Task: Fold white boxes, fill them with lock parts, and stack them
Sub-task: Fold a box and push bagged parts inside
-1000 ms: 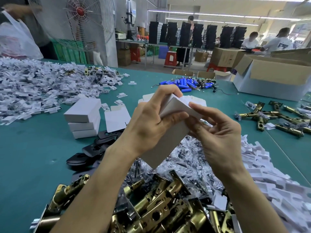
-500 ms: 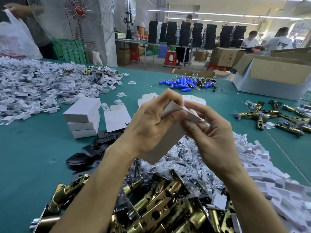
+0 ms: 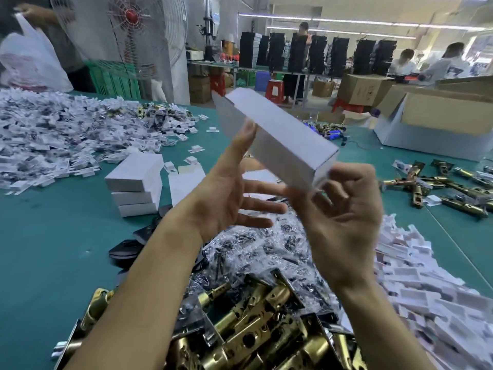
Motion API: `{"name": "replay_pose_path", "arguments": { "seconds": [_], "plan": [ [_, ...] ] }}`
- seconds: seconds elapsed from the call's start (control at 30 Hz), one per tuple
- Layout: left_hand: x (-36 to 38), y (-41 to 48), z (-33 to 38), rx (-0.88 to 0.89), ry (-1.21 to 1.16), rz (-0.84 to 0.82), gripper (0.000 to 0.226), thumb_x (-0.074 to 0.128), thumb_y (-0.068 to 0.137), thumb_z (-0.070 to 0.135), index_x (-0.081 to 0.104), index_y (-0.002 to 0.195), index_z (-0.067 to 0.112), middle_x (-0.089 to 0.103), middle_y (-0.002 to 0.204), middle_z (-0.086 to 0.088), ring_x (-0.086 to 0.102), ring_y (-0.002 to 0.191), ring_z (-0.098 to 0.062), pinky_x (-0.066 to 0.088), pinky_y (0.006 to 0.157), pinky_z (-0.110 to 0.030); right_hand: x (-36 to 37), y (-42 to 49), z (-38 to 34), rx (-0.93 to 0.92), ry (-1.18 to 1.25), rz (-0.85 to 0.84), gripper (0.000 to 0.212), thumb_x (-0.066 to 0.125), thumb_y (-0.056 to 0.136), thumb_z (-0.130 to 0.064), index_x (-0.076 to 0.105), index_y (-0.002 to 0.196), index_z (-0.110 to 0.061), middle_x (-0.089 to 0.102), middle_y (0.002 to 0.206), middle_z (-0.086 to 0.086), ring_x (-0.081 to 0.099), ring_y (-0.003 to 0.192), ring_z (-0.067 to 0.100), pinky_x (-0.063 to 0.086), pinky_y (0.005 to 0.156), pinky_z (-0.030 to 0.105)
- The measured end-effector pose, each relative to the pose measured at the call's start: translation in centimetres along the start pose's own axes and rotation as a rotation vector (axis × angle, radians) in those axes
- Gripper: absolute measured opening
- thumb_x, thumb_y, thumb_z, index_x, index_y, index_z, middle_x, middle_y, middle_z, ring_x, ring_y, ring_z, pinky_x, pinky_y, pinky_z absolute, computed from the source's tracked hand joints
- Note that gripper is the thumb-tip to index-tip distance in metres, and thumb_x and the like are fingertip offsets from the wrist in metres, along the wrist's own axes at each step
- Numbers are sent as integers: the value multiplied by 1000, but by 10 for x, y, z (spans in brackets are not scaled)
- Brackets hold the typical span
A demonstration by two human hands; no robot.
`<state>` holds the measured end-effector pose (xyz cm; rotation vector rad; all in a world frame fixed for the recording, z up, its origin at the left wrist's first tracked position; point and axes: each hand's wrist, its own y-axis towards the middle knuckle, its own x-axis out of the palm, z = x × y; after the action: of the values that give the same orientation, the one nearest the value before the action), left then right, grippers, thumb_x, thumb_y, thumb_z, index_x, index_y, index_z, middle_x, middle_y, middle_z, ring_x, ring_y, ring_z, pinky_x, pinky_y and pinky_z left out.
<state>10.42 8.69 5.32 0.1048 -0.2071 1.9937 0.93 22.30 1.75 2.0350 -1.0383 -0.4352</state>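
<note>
Holding the box (image 3: 282,140) up over the table (image 3: 53,236), we have it in the air between both hands, well above the parts. It slants from its near end, low by our right hand (image 3: 346,217), up and away to the left. From the head view, the right hand curls its fingers round that near end and grips it; blur hides exactly which fingers bear on it. Our left hand (image 3: 224,193) is spread, fingers straight, with only a fingertip touching the long side of the box. We judge it steadies the box while the right hand works the end flaps.

The box looks squared up into a tube, so folding seems nearly done and filling not yet begun. We keep it raised, probably so the flaps swing free of the clutter below.

Everything needed lies near. Latches (image 3: 256,324) are heaped right under our wrists, with bags (image 3: 248,247) of small parts just beyond and white inserts (image 3: 416,279) piled to the right. A stack (image 3: 133,174) of three closed boxes stands to the left, with a flat blank (image 3: 184,182) just beside it.
</note>
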Motion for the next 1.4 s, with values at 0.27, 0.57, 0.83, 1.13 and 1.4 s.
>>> {"name": "replay_pose_path", "arguments": {
  "seconds": [0.27,0.57,0.83,1.13,1.4],
  "plan": [
    [4,-2,3,194,-389,206,84,87,45,46,59,118,14,76,102,-8,72,102,-26,54,91,-59,8,-6,8,-32,-546,-318,46,83,75,-19,57,110,-34,63,102,-13,59,92,9,49,76,30],
    [-22,4,6,560,-195,639,65,87,74,32,39,116,45,69,104,30,66,100,0,52,95,-57,-22,-1,-4,448,-749,-924,27,68,89,-42,66,115,-38,61,96,-28,59,88,-11,53,82,20],
    [-12,12,-8,636,221,554,80,88,59,30,28,112,28,59,120,1,62,102,-8,54,84,-23,-13,-12,-3,613,-813,-965,18,71,87,-37,75,93,-21,74,77,-8,70,67,2,61,70,29],
    [-11,15,-12,551,294,598,89,86,44,52,38,116,36,63,118,9,64,108,-13,57,92,-42,-22,4,-13,424,-715,-945,25,69,88,-15,75,104,-33,64,81,-28,59,81,-19,45,67,0],
    [-12,16,-16,580,410,601,77,91,50,41,39,106,49,58,119,12,59,108,-13,56,85,-40,0,-18,-12,207,-905,-1204,35,73,78,-47,69,112,-43,51,113,-16,35,106,9,33,90,33]
  ]
}}
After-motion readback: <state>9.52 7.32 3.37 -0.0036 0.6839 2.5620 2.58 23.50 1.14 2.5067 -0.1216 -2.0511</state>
